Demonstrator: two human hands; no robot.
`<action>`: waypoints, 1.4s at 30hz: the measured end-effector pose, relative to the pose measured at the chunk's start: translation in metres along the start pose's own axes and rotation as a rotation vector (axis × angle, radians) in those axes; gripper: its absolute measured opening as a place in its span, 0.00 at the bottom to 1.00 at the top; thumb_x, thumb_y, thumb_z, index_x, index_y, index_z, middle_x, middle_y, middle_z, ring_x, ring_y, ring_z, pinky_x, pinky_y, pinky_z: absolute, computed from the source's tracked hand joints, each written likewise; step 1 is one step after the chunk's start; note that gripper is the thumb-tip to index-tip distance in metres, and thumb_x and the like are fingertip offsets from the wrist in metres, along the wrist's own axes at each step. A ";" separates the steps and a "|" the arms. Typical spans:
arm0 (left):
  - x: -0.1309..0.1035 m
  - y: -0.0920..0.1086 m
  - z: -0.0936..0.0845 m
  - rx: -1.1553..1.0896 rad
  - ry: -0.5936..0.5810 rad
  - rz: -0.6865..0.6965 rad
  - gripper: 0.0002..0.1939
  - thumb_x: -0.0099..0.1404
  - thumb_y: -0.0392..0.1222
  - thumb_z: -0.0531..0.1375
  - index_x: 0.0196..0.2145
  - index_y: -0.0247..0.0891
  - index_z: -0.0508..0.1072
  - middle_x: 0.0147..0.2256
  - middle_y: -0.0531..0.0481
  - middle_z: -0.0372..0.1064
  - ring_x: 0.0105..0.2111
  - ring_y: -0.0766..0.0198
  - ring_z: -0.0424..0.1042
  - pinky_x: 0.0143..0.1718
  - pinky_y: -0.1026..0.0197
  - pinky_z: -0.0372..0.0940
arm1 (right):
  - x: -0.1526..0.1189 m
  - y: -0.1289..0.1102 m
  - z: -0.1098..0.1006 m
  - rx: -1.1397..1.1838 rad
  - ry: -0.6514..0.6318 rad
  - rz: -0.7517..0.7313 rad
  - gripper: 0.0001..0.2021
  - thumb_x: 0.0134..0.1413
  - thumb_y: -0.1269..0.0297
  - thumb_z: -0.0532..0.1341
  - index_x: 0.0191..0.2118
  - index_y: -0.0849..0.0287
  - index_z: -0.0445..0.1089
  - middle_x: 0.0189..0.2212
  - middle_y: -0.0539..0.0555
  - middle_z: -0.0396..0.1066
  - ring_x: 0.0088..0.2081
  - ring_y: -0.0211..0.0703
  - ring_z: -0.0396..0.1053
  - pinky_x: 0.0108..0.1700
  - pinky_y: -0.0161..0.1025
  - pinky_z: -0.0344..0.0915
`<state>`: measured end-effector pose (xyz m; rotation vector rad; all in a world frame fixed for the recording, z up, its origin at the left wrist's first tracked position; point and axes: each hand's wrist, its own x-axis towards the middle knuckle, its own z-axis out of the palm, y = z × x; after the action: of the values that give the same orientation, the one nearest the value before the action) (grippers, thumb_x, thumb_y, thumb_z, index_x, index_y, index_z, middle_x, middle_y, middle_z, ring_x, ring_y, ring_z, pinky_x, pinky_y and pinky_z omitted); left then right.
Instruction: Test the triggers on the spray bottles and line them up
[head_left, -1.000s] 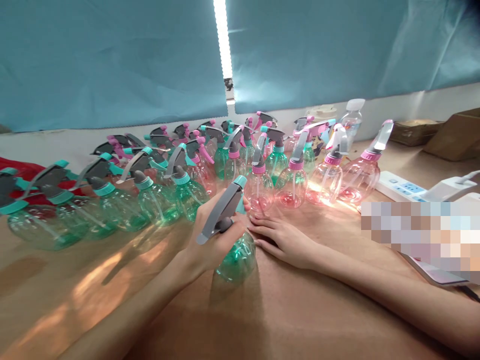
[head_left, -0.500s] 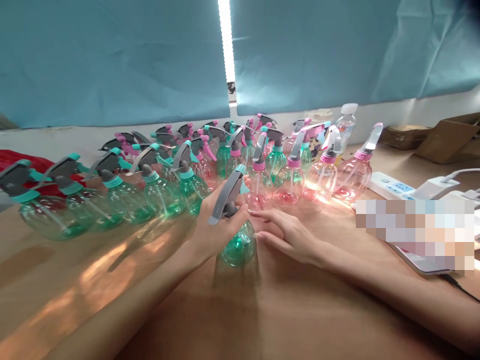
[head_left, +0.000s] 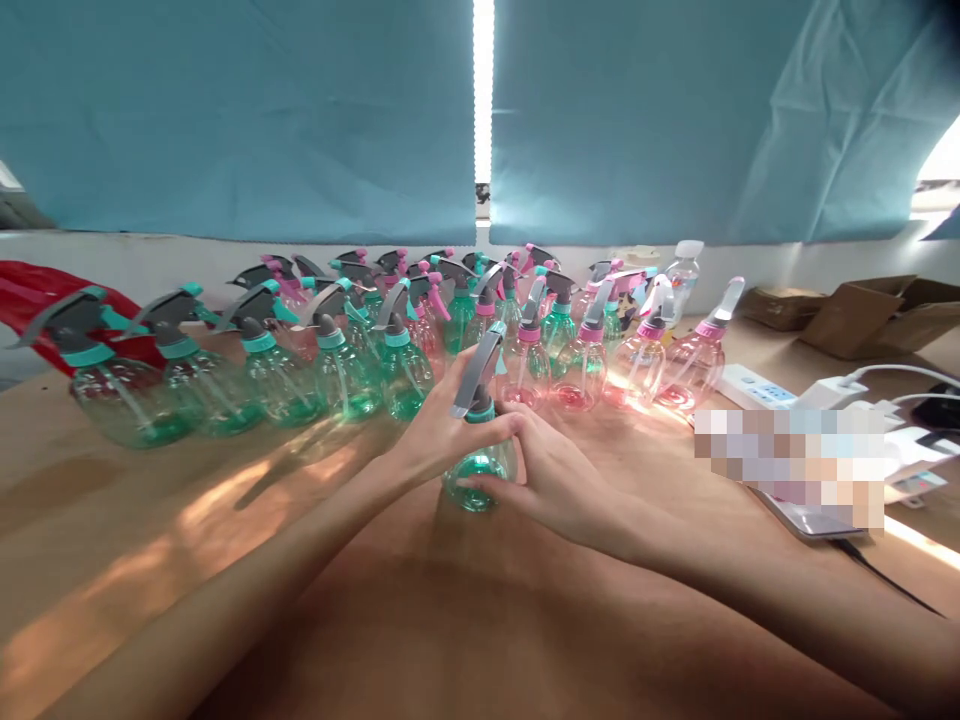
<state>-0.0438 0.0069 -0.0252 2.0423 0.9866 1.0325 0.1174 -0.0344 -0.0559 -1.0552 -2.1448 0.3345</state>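
A green spray bottle (head_left: 472, 482) with a grey trigger head stands upright on the brown table (head_left: 450, 620), a little in front of the rows. My left hand (head_left: 442, 432) wraps its neck just under the trigger. My right hand (head_left: 547, 478) cups the bottle's round body from the right, thumb under it. Behind it stand rows of the same bottles: green ones (head_left: 277, 380) on the left, pink ones (head_left: 645, 365) on the right, several more mixed at the back.
A white power strip (head_left: 757, 388) with plugs and cables lies at the right, next to a blurred flat patch. Cardboard boxes (head_left: 862, 315) sit at the far right. Red cloth (head_left: 30, 295) lies at the far left. Blue curtains hang behind.
My right hand has left the table and closed on the bottle's body. The bottle has moved a little farther from me, toward the rows. The camera has tilted up slightly.
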 end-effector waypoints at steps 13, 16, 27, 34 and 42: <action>-0.067 -0.063 -0.031 0.508 0.063 -0.074 0.15 0.66 0.42 0.55 0.51 0.39 0.65 0.50 0.43 0.65 0.51 0.52 0.66 0.53 0.46 0.63 | 0.066 0.037 0.002 -0.292 -0.119 0.046 0.25 0.54 0.53 0.63 0.54 0.59 0.59 0.48 0.63 0.68 0.50 0.59 0.69 0.44 0.52 0.68; -0.065 -0.060 -0.031 0.526 0.015 -0.055 0.10 0.66 0.38 0.54 0.45 0.37 0.69 0.45 0.44 0.68 0.47 0.54 0.69 0.49 0.49 0.65 | 0.082 0.038 0.006 -0.434 -0.151 0.145 0.21 0.55 0.53 0.62 0.48 0.60 0.61 0.43 0.63 0.70 0.42 0.59 0.72 0.36 0.48 0.68; -0.065 -0.058 -0.029 0.561 -0.078 -0.003 0.13 0.64 0.37 0.56 0.47 0.37 0.70 0.44 0.44 0.71 0.47 0.53 0.69 0.49 0.49 0.66 | 0.103 0.040 0.012 -0.494 -0.150 0.198 0.18 0.57 0.55 0.61 0.47 0.62 0.61 0.42 0.66 0.71 0.42 0.62 0.73 0.37 0.49 0.66; -0.064 -0.063 -0.027 0.544 -0.106 -0.018 0.13 0.65 0.37 0.55 0.47 0.36 0.69 0.46 0.43 0.69 0.48 0.55 0.67 0.51 0.50 0.65 | 0.103 0.040 0.009 -0.470 -0.163 0.209 0.23 0.57 0.58 0.62 0.54 0.65 0.59 0.46 0.67 0.71 0.43 0.62 0.73 0.38 0.47 0.66; -0.062 -0.064 -0.028 0.537 -0.121 -0.049 0.13 0.66 0.38 0.54 0.48 0.35 0.69 0.46 0.43 0.68 0.48 0.55 0.67 0.50 0.50 0.64 | 0.093 0.036 0.010 -0.406 -0.103 0.207 0.35 0.54 0.60 0.64 0.64 0.66 0.51 0.57 0.68 0.64 0.48 0.62 0.70 0.43 0.49 0.67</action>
<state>-0.1147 -0.0064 -0.0849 2.4544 1.3476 0.6512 0.0932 0.0604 -0.0359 -1.5245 -2.2546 0.0456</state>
